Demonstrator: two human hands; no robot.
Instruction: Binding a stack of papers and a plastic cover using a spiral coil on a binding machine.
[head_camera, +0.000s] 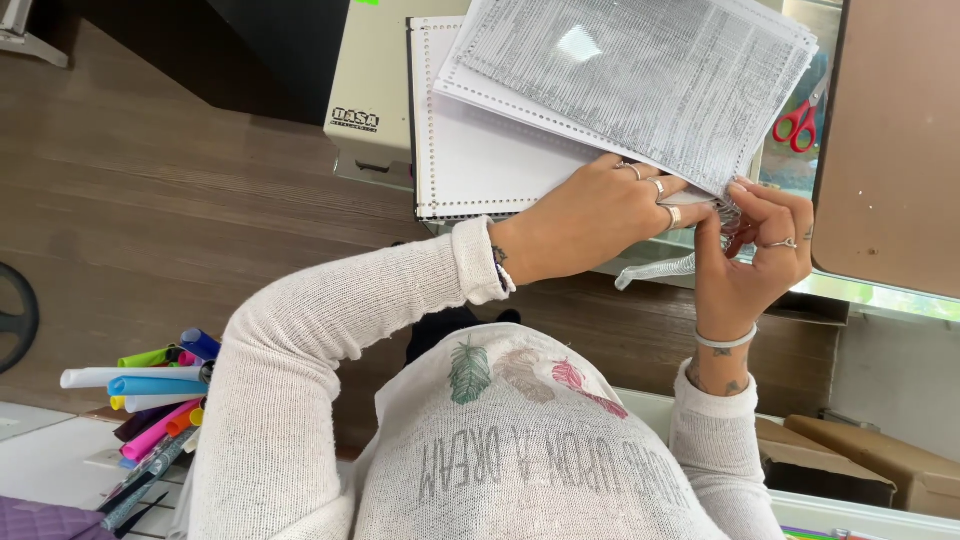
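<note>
The left hand presses flat, fingers spread, on the punched pages lying on the binding machine at the far side. The right hand pinches the clear plastic coil at the pages' near edge. The coil looks light and springy, best held at its end; the pages are thin, floppy, grey-printed, with holes along the edges.

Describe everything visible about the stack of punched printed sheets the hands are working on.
The stack of punched sheets is white paper densely covered in grey print too small to make out, with a row of small holes along its edges. It lies fanned and tilted over a white punched cover sheet, on a beige machine. The left hand presses on its lower edge; the right hand pinches the corner where a clear plastic spiral coil meets the holes.
</note>
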